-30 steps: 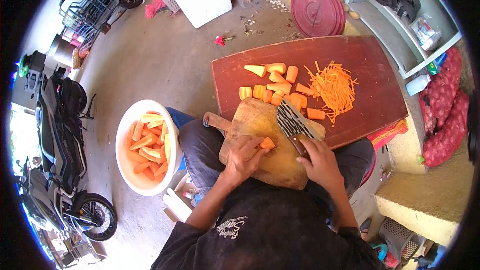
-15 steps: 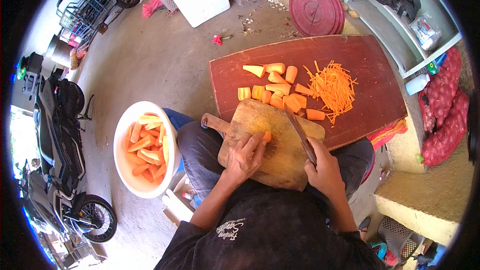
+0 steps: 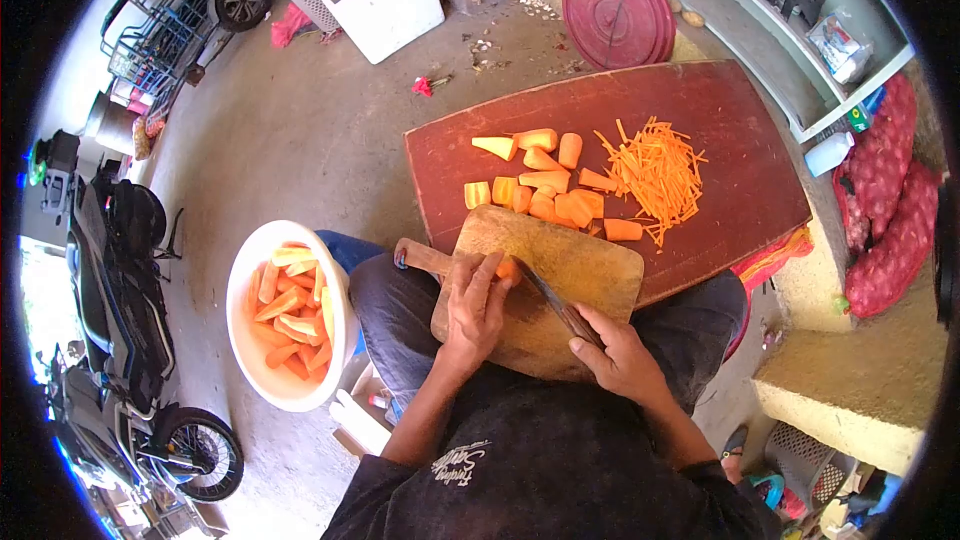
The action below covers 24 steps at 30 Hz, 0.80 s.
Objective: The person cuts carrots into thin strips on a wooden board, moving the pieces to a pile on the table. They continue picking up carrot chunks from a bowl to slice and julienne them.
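My left hand [image 3: 474,302] grips a short piece of carrot [image 3: 508,270] against the wooden cutting board [image 3: 590,270], which rests on my lap and the edge of the red table. In my right hand [image 3: 620,352] is a knife [image 3: 558,304] with a dark blade, its tip at the carrot piece. Beyond the board lie several peeled carrot chunks [image 3: 545,180], and to their right a pile of thin carrot strips [image 3: 660,175]. A white bucket [image 3: 237,280] at my left holds several peeled carrots [image 3: 292,315].
The red table [image 3: 740,160] spans the space before my knees. Motorcycles [image 3: 115,280] stand at the left. A round maroon lid [image 3: 618,15] leans behind the table, near a grey shelf [image 3: 760,50]. Red net sacks [image 3: 890,250] sit at the right by a concrete step [image 3: 840,390].
My right hand has brought the knife left and down, from the board's far edge to the carrot piece. My left hand has shifted slightly left with the carrot. The view has tilted a little.
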### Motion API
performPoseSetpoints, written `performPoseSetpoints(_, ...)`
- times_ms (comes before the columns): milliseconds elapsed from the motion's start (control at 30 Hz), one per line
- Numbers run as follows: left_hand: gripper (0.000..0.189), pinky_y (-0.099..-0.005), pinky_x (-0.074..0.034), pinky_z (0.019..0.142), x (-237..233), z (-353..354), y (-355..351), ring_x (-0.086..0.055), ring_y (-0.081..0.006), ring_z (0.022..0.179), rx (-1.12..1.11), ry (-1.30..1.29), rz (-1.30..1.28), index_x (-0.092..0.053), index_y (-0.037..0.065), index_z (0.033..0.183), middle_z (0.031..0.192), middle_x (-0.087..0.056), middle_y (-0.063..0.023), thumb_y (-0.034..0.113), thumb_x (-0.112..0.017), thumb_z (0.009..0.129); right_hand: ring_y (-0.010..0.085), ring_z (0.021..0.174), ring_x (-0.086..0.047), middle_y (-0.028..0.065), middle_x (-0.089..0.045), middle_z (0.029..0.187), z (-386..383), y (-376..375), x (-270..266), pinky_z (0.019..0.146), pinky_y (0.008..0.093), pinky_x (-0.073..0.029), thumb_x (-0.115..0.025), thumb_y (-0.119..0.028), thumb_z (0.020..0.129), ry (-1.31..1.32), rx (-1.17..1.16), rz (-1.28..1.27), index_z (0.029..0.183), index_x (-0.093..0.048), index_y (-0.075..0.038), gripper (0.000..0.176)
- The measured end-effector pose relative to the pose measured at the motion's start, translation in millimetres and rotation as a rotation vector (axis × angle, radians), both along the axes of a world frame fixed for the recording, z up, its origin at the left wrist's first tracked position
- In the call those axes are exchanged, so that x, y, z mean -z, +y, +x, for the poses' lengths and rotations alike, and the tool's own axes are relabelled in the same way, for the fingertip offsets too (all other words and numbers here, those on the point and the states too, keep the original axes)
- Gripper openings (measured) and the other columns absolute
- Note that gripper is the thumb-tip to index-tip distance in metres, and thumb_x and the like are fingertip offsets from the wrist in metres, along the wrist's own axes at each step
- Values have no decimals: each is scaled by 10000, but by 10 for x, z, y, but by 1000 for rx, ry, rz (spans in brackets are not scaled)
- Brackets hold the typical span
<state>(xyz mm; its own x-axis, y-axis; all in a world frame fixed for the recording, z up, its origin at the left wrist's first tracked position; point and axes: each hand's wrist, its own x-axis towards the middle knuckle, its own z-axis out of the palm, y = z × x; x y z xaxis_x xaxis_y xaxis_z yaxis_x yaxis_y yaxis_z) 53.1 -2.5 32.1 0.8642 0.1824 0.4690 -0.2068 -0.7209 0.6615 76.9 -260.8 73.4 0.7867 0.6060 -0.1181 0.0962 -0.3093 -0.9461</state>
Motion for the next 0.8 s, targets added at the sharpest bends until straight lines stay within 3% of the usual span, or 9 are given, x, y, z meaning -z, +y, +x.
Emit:
performPoseSetpoints(67, 460, -462, -589, 871, 39, -6, 5, -717, -373, 990, -29, 25, -2, -627, -26, 1417, 1110, -682, -213, -3, -763, 978, 431, 1293, -681, 304, -701, 1338, 39, 0, -118, 1116, 449, -507, -653, -190, 1072, 47, -33, -3, 1511, -550, 56, 514)
performPoseSetpoints(367, 436, -456, -603, 798, 272, -30, -61, -717, -393, 934, -10, -124, 77, -646, -2, 1334, 1080, -698, -209, -33, -798, 926, 456, 1193, -729, 311, -706, 1309, 4, -15, -478, 1011, 469, -577, -626, -242, 1095, -79, 11, -32, 1510, -547, 46, 511)
performPoseSetpoints(567, 448, -443, -606, 765, 331, -49, -17, -722, -376, 904, 19, -133, 113, -642, -24, 1333, 1038, -705, -202, -52, -798, 914, 480, 1207, -710, 314, -702, 1321, -38, -85, -617, 1009, 491, -580, -633, -249, 1094, 14, -49, -116, 1545, -512, 25, 541)
performPoseSetpoints(667, 460, -439, -605, 754, 330, -34, -7, -725, -375, 887, 27, -135, 129, -641, -24, 1343, 1030, -710, -201, -50, -800, 913, 485, 1193, -710, 315, -706, 1300, -50, -122, -701, 1000, 502, -582, -629, -247, 1093, 52, -83, -178, 1552, -502, 17, 545)
performPoseSetpoints(767, 474, -436, -607, 755, 310, -32, -10, -729, -373, 873, 39, -133, 158, -640, -24, 1349, 1043, -716, -201, -60, -802, 905, 467, 1078, -742, 298, -722, 1180, -93, -81, -598, 916, 434, -571, -631, -172, 1083, -4, -62, -137, 1527, -525, 37, 502)
performPoseSetpoints(800, 479, -437, -609, 759, 319, -31, -2, -732, -374, 878, 52, -136, 151, -639, -25, 1350, 1052, -720, -204, -65, -802, 901, 485, 1094, -731, 315, -714, 1202, -75, -58, -591, 927, 470, -574, -625, -194, 1087, 39, -78, -158, 1527, -519, 32, 506)
